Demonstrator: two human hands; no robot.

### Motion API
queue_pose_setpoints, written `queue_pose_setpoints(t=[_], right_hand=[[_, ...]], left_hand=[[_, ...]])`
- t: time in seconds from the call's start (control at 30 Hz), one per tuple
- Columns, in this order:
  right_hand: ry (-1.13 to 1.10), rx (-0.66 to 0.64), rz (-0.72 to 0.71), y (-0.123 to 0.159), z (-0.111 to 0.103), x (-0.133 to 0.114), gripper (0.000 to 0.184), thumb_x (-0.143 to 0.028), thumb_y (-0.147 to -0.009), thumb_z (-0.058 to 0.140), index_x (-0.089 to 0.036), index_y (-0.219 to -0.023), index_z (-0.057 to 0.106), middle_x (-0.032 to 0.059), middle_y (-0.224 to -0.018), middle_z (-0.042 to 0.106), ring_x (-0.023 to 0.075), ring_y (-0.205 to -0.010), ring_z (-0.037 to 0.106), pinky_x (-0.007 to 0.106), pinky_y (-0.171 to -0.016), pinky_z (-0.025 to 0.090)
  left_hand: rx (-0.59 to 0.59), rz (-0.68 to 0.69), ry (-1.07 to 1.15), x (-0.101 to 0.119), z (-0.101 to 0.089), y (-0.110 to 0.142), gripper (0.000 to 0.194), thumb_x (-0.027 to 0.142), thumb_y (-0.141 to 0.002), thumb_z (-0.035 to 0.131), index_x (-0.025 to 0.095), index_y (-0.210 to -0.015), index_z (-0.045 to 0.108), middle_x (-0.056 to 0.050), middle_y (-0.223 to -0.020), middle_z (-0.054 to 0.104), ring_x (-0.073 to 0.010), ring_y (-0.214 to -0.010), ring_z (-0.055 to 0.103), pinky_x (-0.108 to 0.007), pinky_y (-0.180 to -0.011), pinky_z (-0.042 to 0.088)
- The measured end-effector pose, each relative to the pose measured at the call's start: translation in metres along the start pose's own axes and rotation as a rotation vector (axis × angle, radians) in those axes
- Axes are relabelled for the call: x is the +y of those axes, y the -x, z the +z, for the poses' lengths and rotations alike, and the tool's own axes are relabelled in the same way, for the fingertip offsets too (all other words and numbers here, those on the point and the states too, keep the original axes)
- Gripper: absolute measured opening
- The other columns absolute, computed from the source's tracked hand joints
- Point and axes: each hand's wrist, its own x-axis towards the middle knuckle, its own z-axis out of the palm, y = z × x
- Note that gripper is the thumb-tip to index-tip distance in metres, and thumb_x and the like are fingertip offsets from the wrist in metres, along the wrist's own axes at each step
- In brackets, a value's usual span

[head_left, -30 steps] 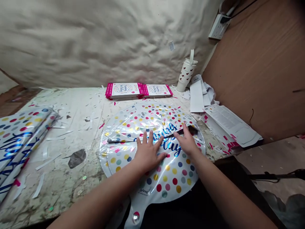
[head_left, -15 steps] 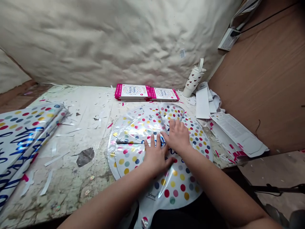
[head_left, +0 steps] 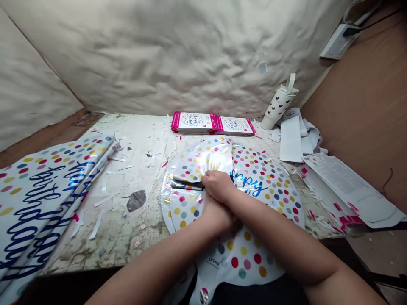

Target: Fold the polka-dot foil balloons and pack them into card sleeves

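Observation:
A flat foil balloon [head_left: 243, 258] with coloured dots and blue lettering lies before me, its neck hanging over the table's front edge. My right hand [head_left: 219, 185] is closed on the edge of a flap folded over the balloon's left half, pinching the foil. My left hand [head_left: 219, 214] rests on the balloon beneath my right wrist, with its fingers hidden. More of the flat dotted foil shows under the balloon at its left rim.
A pile of flat dotted balloons [head_left: 41, 199] lies at the left. Stacked pink-edged packs [head_left: 195, 121] sit at the back, near a white tumbler [head_left: 278, 106]. White card pieces [head_left: 352, 186] and paper scraps lie at the right. A power strip [head_left: 340, 42] hangs on the wall.
My right hand has moved left and closed on the flap's edge, crossing over my left hand. The blue lettering on the right half is now uncovered. The view has turned left.

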Motion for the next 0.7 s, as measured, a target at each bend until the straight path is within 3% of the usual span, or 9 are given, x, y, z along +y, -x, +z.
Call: queue_pose_setpoints(t=[0.1,0.2,0.27,0.33,0.4,0.47,0.57,0.63,0.7], right_hand=[[-0.014,0.037,-0.034,-0.003,0.01,0.006,0.026,-0.027,-0.09,0.039,-0.019,-0.086,0.063,0.0071,-0.085,0.06,0.0171,-0.078,0.055,0.025,-0.061,0.036],[-0.038,0.059,-0.082,-0.002,0.015,0.012,0.026,-0.028,-0.091,0.038,-0.021,-0.094,0.063,0.006,-0.088,0.059,0.0168,-0.081,0.053,0.024,-0.062,0.035],[-0.057,0.068,-0.114,0.001,0.017,0.012,0.026,-0.027,-0.092,0.037,-0.023,-0.099,0.062,0.0057,-0.09,0.059,0.0163,-0.083,0.052,0.024,-0.064,0.035],[-0.074,0.073,-0.132,0.004,0.018,0.011,0.028,-0.027,-0.093,0.035,-0.023,-0.102,0.061,0.0053,-0.091,0.059,0.0156,-0.084,0.052,0.024,-0.066,0.035],[-0.113,0.091,-0.13,0.006,0.018,0.011,0.03,-0.036,-0.091,0.038,-0.022,-0.107,0.059,0.0056,-0.093,0.059,0.0163,-0.085,0.053,0.025,-0.069,0.037],[-0.164,0.126,-0.101,0.006,0.018,0.009,0.047,-0.05,-0.085,0.044,-0.018,-0.118,0.052,0.0075,-0.099,0.058,0.0192,-0.087,0.054,0.028,-0.072,0.04],[-0.181,0.146,-0.011,0.003,0.019,0.002,0.066,-0.052,-0.08,0.049,-0.011,-0.13,0.038,0.0121,-0.108,0.056,0.0232,-0.091,0.054,0.032,-0.073,0.043],[-0.158,0.129,0.051,0.0,0.021,-0.006,0.056,-0.036,-0.081,0.048,-0.009,-0.129,0.039,0.0135,-0.108,0.056,0.0234,-0.088,0.056,0.032,-0.071,0.044],[-0.148,0.122,0.088,-0.004,0.025,-0.011,0.047,-0.024,-0.08,0.046,-0.01,-0.125,0.044,0.0131,-0.104,0.058,0.0226,-0.083,0.057,0.031,-0.067,0.045]], left_hand=[[-0.073,0.12,-0.037,-0.009,-0.014,0.016,0.042,0.042,-0.082,0.045,0.017,-0.111,0.061,-0.013,-0.108,0.063,-0.0322,-0.103,0.052,-0.048,-0.092,0.036],[-0.127,0.171,-0.136,-0.037,-0.035,0.034,0.023,0.023,-0.084,0.044,0.014,-0.085,0.065,-0.01,-0.083,0.065,-0.0237,-0.079,0.06,-0.037,-0.074,0.047],[0.023,0.107,-0.269,-0.066,-0.048,0.041,0.026,0.01,-0.083,0.039,0.014,-0.092,0.063,-0.011,-0.092,0.064,-0.0236,-0.085,0.059,-0.037,-0.075,0.046],[0.163,0.136,-0.44,-0.097,-0.059,0.042,0.034,0.008,-0.083,0.039,0.014,-0.111,0.057,-0.015,-0.114,0.057,-0.0288,-0.104,0.052,-0.046,-0.087,0.04],[0.129,0.208,-0.55,-0.122,-0.068,0.038,0.028,0.009,-0.083,0.04,0.014,-0.101,0.061,-0.014,-0.101,0.063,-0.0281,-0.095,0.056,-0.045,-0.084,0.041],[0.066,0.249,-0.61,-0.137,-0.076,0.032,0.023,0.011,-0.083,0.041,0.015,-0.081,0.063,-0.01,-0.077,0.064,-0.0236,-0.074,0.058,-0.039,-0.072,0.044],[0.149,0.245,-0.659,-0.133,-0.087,0.029,0.025,0.012,-0.084,0.039,0.016,-0.072,0.061,-0.007,-0.067,0.06,-0.0209,-0.064,0.055,-0.035,-0.063,0.043],[0.248,0.24,-0.643,-0.117,-0.085,0.032,0.027,0.013,-0.086,0.038,0.016,-0.073,0.061,-0.007,-0.071,0.061,-0.0213,-0.067,0.054,-0.036,-0.065,0.042],[0.264,0.257,-0.564,-0.099,-0.073,0.04,0.03,0.016,-0.088,0.037,0.017,-0.071,0.061,-0.007,-0.074,0.062,-0.0206,-0.069,0.054,-0.035,-0.067,0.043]])
